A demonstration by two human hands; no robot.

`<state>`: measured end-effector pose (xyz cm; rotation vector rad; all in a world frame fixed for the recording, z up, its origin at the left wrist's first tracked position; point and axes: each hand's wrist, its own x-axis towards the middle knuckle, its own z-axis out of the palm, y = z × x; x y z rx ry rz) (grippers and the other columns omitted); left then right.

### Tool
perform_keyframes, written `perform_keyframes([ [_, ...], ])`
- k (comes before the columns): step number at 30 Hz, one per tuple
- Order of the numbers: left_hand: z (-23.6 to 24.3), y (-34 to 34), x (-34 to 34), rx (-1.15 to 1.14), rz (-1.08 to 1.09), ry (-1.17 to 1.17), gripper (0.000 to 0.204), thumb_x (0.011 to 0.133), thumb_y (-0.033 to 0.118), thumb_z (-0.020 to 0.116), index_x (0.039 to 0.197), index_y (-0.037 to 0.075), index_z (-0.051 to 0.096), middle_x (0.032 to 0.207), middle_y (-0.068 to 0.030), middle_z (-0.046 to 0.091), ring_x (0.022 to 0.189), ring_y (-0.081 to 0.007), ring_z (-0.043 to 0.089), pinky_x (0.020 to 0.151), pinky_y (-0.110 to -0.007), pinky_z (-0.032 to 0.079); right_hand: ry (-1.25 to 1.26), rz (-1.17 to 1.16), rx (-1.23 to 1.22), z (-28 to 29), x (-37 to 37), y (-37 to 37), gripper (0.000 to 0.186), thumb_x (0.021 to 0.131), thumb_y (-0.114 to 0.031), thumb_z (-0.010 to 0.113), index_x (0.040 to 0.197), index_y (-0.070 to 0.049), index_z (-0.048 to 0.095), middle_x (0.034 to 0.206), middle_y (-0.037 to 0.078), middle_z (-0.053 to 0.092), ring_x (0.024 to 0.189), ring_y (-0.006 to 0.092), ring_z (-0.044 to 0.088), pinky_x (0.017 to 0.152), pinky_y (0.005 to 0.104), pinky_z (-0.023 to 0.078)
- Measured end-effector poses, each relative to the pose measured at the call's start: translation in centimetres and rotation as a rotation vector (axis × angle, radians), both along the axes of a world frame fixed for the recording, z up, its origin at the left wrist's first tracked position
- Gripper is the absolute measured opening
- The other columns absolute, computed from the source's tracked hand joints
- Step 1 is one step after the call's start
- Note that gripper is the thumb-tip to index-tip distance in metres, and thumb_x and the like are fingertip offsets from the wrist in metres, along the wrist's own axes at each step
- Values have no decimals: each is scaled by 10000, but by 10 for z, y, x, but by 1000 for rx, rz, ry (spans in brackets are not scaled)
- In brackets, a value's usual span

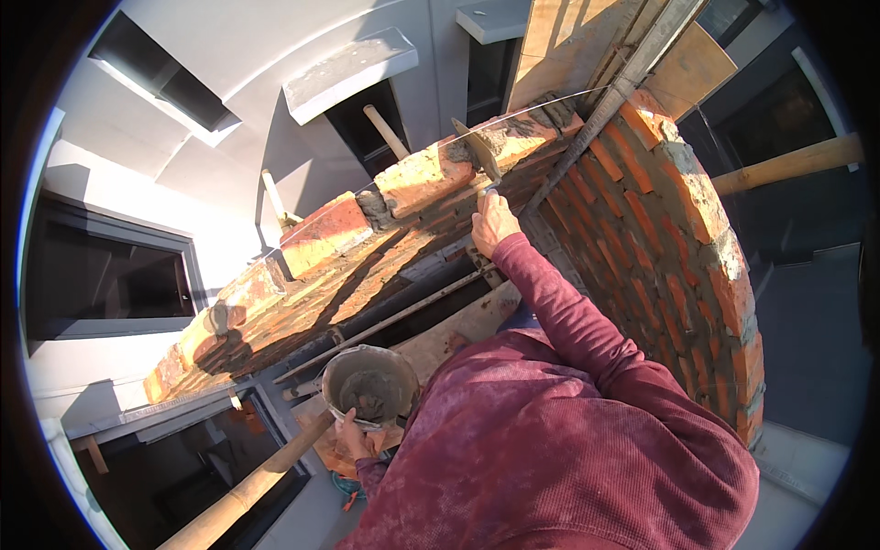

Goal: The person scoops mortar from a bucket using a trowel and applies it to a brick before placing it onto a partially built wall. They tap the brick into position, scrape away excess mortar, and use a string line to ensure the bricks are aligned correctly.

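My right hand (496,223) is closed round the handle of a trowel (479,151). The trowel's blade is at the top of a brick wall (367,275), beside grey mortar in a joint between two bricks. My left hand (351,434) grips the rim of a bucket (335,385) at my left side. Grey mortar (368,400) lies in the bottom of the bucket. A thin string line (341,203) runs along the wall's top course. Mortar (374,209) also fills another joint further left.
A second brick wall (642,266) rises on my right, meeting the first near a metal upright (610,115). Bamboo poles (243,486) cross at lower left, and another pole (788,165) juts in at right. Scaffold boards (449,335) lie beneath me. Plywood sheets (564,46) stand behind the corner.
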<state>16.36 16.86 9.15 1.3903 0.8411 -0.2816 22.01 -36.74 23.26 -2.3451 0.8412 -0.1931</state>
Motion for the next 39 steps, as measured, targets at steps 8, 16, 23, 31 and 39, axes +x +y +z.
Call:
perform_keyframes([
  [8, -22, 16, -3, 41, -67, -53, 438, 807, 95, 638, 1223, 54, 506, 1114, -132, 607, 957, -332, 634, 792, -477, 541, -4, 105, -271, 12, -11, -12, 471, 875, -131, 532, 1254, 75, 342, 1140, 295, 487, 1037, 471, 528, 887, 517, 454],
  [16, -15, 5, 2, 60, -53, -30, 373, 781, 62, 638, 1140, 24, 543, 1048, -131, 616, 924, -304, 631, 799, -453, 534, -63, 19, -104, -6, -4, -13, 480, 876, -138, 537, 1246, 88, 332, 1157, 327, 487, 1017, 491, 556, 881, 521, 479],
  [23, 1, -2, 7, 56, -49, -40, 365, 764, 4, 643, 1120, -16, 566, 1036, -110, 637, 887, -248, 647, 789, -369, 530, -127, -57, 0, 25, -2, 1, 397, 870, -155, 529, 1169, 75, 404, 1174, 326, 493, 1021, 487, 562, 891, 503, 482],
  [31, 0, -8, 11, 112, -74, -80, 276, 740, -9, 668, 1004, -12, 589, 944, -61, 635, 814, -190, 614, 732, -327, 500, -278, 87, -102, 33, -31, -10, 257, 882, -195, 523, 1005, 26, 476, 903, 227, 584, 771, 397, 609, 683, 464, 498],
  [39, 52, -66, 20, 407, -255, -203, 118, 793, 79, 687, 816, 8, 596, 808, -18, 602, 716, -126, 539, 658, -286, 448, -172, -149, 1029, 53, -66, -45, 204, 970, -269, 466, 964, -68, 501, 672, -15, 410, 468, 105, 404, 387, 271, 359],
])
